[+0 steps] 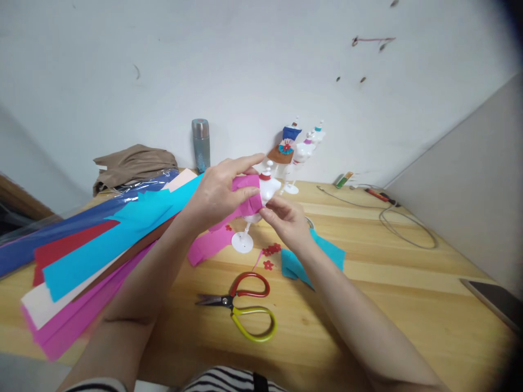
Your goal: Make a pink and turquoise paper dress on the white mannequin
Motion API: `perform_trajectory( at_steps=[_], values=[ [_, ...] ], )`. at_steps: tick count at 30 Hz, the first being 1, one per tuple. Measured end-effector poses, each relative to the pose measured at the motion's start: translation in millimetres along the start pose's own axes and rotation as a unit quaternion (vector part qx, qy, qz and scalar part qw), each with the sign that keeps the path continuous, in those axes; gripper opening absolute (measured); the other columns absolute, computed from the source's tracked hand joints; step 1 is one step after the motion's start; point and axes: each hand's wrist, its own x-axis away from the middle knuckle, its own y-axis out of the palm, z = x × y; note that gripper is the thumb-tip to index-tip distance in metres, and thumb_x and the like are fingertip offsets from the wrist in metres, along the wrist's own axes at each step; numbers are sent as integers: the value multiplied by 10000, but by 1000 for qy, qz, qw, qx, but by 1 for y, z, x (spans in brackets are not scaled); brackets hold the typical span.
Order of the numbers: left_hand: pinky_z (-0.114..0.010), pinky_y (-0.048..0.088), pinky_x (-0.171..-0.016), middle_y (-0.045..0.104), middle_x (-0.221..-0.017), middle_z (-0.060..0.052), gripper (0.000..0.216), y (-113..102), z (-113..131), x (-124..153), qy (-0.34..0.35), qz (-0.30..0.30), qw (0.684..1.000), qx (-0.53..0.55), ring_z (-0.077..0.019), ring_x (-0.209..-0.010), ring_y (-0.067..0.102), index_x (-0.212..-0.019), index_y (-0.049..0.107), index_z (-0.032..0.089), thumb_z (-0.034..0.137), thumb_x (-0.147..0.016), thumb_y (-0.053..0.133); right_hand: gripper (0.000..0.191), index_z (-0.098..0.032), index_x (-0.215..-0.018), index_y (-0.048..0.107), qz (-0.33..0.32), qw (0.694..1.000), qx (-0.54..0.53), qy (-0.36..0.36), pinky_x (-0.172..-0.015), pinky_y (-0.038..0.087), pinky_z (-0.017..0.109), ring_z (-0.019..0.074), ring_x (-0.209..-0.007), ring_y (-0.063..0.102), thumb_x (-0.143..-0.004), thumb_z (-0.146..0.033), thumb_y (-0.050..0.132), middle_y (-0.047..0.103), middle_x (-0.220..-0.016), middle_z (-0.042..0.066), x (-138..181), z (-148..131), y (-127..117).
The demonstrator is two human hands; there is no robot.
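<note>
My left hand (pixel 223 188) wraps a strip of pink crepe paper (pixel 249 197) round a small white mannequin form (pixel 269 188) that stands on a round white base (pixel 242 242). My right hand (pixel 286 218) pinches the lower edge of the pink paper against the form from the right. More pink paper (pixel 206 246) trails onto the wooden table (pixel 408 283) below my left wrist. Red-and-yellow-handled scissors (pixel 241 305) lie in front of my arms. Small red paper flowers (pixel 270 256) lie by the base.
A fan of long crepe-paper sheets (pixel 93 256) in blue, red, cyan, white and pink covers the table's left. A cyan scrap (pixel 327 251) lies under my right wrist. Dressed mannequin forms (pixel 296 147), a metal flask (pixel 201 144), brown cloth (pixel 133 163) and a grey cable (pixel 402 220) sit behind. A dark phone (pixel 496 299) lies far right.
</note>
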Motion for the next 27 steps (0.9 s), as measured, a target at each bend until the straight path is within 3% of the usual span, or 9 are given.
perform_trajectory(
  at_steps=[6, 10, 15, 19, 21, 24, 27],
  values=[
    [-393, 530, -1089, 771, -1208, -72, 540, -5, -2, 0, 1, -2, 1000, 12, -240, -1155, 712, -1363, 675, 210, 185, -823, 687, 383, -289, -1077, 781, -10, 1000, 4, -2, -972, 568, 472, 274, -1096, 707, -877, -605, 700, 784, -1150, 63, 0, 2, 0],
    [-445, 521, -1103, 755, -1247, -81, 504, -25, -4, 0, -24, 14, 1000, -6, -262, -1180, 699, -1364, 661, 217, 277, -865, 701, 372, -296, -1084, 777, -12, 1000, 1, -1, -966, 573, 471, 272, -1095, 706, -891, -600, 685, 778, -1177, 62, -1, 4, 0],
    [-489, 519, -1089, 763, -1225, -60, 365, -51, 0, 7, -58, 76, 989, -113, -302, -1185, 688, -1200, 743, 254, 360, -851, 732, 366, -300, -1096, 772, -2, 1000, -16, 1, -946, 581, 464, 265, -1085, 706, -901, -593, 672, 780, -1140, 59, -1, 8, 1],
    [-463, 524, -1069, 764, -1207, -58, 438, -63, -3, 12, -49, 33, 990, -126, -318, -1187, 684, -1190, 738, 282, 420, -778, 798, 338, -292, -1078, 774, -3, 1000, -19, 1, -943, 581, 466, 266, -1074, 708, -900, -564, 680, 778, -1157, 62, -1, 9, 2],
    [-440, 538, -1041, 776, -1157, -60, 398, -65, -5, 13, -46, 7, 991, -125, -306, -1141, 695, -1113, 757, 277, 427, -750, 819, 341, -283, -1075, 773, 1, 1000, -21, 3, -937, 582, 461, 268, -1067, 713, -896, -560, 683, 780, -1152, 67, -2, 11, 2],
    [-418, 548, -1016, 788, -1070, -61, 221, -60, 0, 15, -49, 18, 991, -123, -267, -1040, 709, -973, 781, 250, 398, -809, 764, 335, -281, -1072, 771, 3, 1000, -18, 1, -920, 587, 453, 269, -1052, 718, -895, -553, 686, 785, -1128, 67, -2, 13, 1],
    [-405, 555, -1002, 788, -1094, -69, 271, -47, 11, 16, -55, 6, 994, -99, -254, -1031, 710, -1070, 782, 222, 349, -838, 720, 341, -287, -1085, 766, -1, 1000, -11, -5, -911, 587, 446, 269, -1069, 713, -900, -559, 678, 779, -1157, 67, -2, 15, 1]
  ],
)
